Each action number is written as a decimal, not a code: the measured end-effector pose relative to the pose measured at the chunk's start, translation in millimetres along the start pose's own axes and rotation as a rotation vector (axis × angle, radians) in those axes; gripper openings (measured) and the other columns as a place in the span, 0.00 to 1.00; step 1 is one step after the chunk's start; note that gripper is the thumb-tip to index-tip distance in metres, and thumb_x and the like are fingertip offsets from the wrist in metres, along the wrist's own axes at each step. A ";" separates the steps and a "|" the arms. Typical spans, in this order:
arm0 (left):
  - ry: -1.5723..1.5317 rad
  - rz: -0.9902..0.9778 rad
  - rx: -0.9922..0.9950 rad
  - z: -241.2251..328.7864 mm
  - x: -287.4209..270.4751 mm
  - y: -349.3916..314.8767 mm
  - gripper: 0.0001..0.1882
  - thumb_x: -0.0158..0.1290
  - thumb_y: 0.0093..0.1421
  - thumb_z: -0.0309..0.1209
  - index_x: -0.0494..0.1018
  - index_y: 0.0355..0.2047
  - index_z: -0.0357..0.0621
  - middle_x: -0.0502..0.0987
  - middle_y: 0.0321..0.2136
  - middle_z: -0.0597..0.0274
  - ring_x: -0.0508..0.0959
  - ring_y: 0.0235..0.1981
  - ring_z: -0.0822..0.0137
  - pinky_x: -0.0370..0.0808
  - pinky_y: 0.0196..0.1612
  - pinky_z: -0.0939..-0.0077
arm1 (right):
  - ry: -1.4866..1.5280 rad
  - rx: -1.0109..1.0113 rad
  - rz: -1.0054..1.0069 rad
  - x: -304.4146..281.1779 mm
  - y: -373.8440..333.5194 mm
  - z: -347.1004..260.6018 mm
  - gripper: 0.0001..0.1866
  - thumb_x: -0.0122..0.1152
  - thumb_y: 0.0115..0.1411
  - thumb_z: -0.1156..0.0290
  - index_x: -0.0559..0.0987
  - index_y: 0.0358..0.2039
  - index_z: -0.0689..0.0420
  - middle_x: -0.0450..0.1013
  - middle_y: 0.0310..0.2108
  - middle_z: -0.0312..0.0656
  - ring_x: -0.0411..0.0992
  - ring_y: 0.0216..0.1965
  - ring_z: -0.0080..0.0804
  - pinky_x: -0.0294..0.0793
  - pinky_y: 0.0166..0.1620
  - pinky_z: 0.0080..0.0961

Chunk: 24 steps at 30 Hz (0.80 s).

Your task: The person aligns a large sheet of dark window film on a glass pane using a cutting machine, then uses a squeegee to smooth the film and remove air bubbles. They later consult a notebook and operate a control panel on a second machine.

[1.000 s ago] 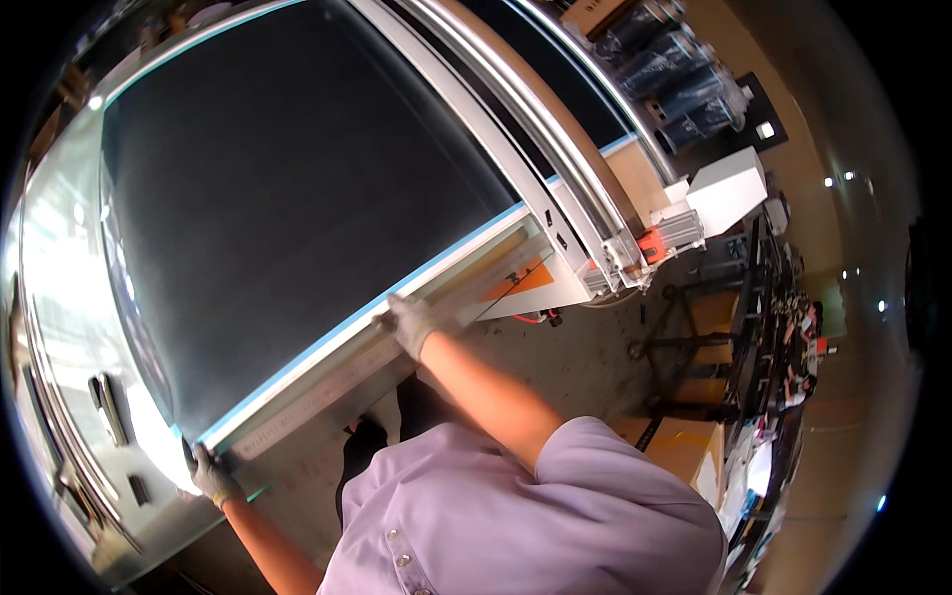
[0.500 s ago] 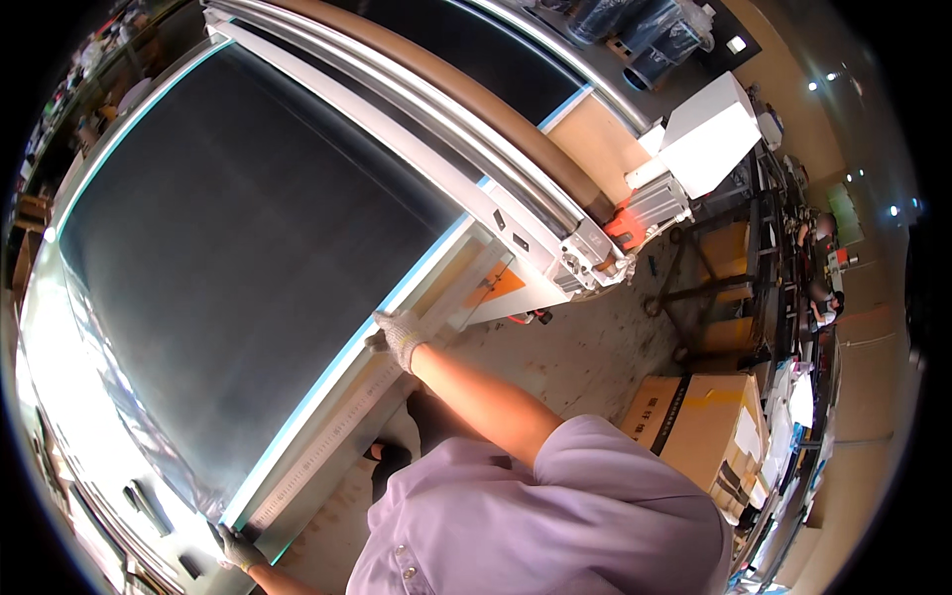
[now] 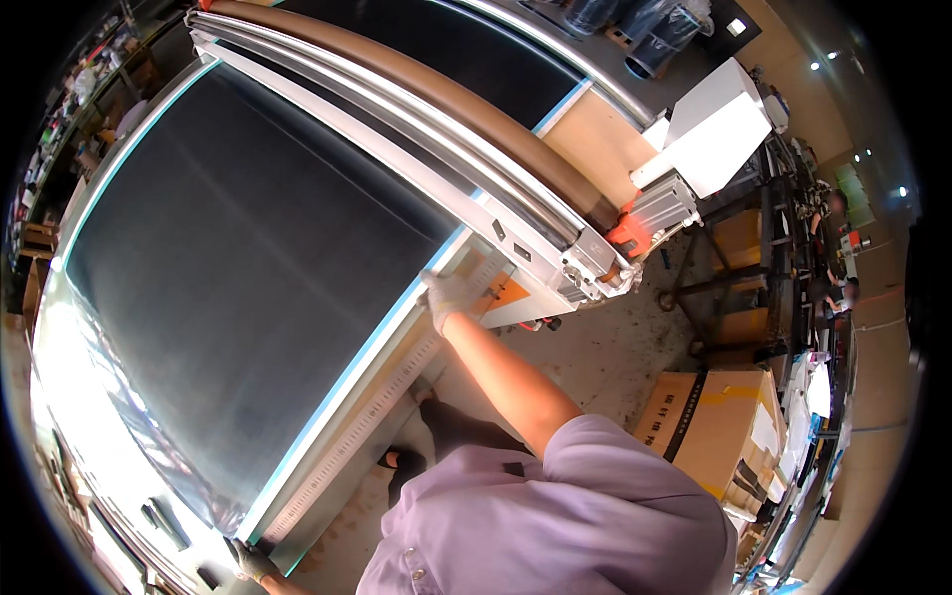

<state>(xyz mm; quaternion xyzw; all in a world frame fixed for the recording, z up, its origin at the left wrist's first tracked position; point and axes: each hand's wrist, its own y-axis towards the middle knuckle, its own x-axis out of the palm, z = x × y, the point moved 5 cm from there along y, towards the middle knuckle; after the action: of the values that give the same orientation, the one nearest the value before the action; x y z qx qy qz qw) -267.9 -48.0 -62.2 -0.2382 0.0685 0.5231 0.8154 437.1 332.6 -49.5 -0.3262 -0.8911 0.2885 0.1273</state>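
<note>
A large black panel [image 3: 268, 258], glossy at its near-left end, lies on a long table with a light blue strip [image 3: 355, 367] along the edge beside me. My right hand [image 3: 448, 299], in a pale knit glove, is closed over that edge close to the roller gantry; motion blurs it slightly. At the panel's near-left corner my left hand [image 3: 254, 561], in a darker-looking glove, is closed on the edge, its fingertips partly hidden. Below the edge runs a pale strip with ruler-like marks [image 3: 342, 448].
A gantry with a brown roller [image 3: 466, 114] and metal bars crosses the panel. At its right end sit a metal cylinder [image 3: 662, 204] and a white housing [image 3: 719, 124]. A cardboard box [image 3: 729, 421] stands on my right, beside dark metal racks [image 3: 734, 283].
My right hand has slid along the panel's edge toward the roller gantry. The left hand stays at the near corner. The whole view has shifted slightly.
</note>
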 end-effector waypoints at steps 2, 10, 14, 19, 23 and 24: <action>-0.172 0.039 -0.078 -0.9 1.7 -2.8 0.16 0.58 0.66 0.32 0.76 0.53 0.40 0.68 0.26 0.70 0.67 0.29 0.76 0.64 0.33 0.79 | 0.007 -0.055 0.064 -10.0 16.7 -16.3 0.11 0.64 0.62 0.69 0.78 0.37 0.65 0.73 0.18 0.40 0.69 0.14 0.26 0.68 0.19 0.24; -0.078 0.118 -0.080 8.9 5.6 -17.5 0.10 0.58 0.66 0.35 0.78 0.41 0.40 0.65 0.23 0.72 0.64 0.25 0.75 0.61 0.29 0.81 | -0.214 -0.327 0.074 -27.7 65.8 -41.4 0.06 0.65 0.57 0.77 0.75 0.29 0.59 0.70 0.18 0.38 0.67 0.13 0.24 0.63 0.16 0.23; 0.032 0.106 -0.022 5.1 7.0 -8.0 0.13 0.56 0.68 0.36 0.78 0.44 0.40 0.64 0.23 0.73 0.63 0.24 0.78 0.60 0.27 0.83 | -0.118 -0.515 0.029 -44.5 95.2 -61.4 0.17 0.65 0.57 0.81 0.76 0.47 0.62 0.71 0.27 0.39 0.69 0.14 0.24 0.67 0.16 0.22; -0.022 0.023 -0.059 -15.6 -5.7 7.4 0.17 0.57 0.67 0.35 0.76 0.53 0.40 0.66 0.24 0.73 0.64 0.25 0.78 0.62 0.27 0.83 | -0.236 -0.431 -0.097 -46.5 102.1 -67.0 0.22 0.63 0.58 0.80 0.77 0.55 0.60 0.71 0.24 0.38 0.69 0.15 0.21 0.67 0.17 0.19; 0.036 -0.135 0.114 -17.8 -8.5 -0.4 0.22 0.47 0.71 0.34 0.67 0.64 0.43 0.76 0.44 0.62 0.77 0.41 0.68 0.76 0.44 0.73 | -0.361 -0.611 -0.031 -39.4 111.1 -60.6 0.20 0.65 0.56 0.80 0.81 0.51 0.56 0.70 0.22 0.33 0.68 0.18 0.19 0.68 0.19 0.20; -0.164 -0.129 -0.026 -27.5 -17.2 4.8 0.24 0.45 0.72 0.34 0.64 0.66 0.43 0.76 0.45 0.61 0.78 0.40 0.66 0.78 0.39 0.73 | -0.323 -0.494 -0.030 -49.1 122.5 -52.8 0.19 0.64 0.57 0.79 0.82 0.50 0.54 0.69 0.23 0.32 0.66 0.20 0.20 0.69 0.21 0.21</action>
<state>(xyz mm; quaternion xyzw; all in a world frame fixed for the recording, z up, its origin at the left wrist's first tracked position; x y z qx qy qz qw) -276.0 -73.1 -81.5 -0.2090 -0.0206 0.4881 0.8472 558.3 399.3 -82.2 -0.2840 -0.9478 0.1093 -0.0951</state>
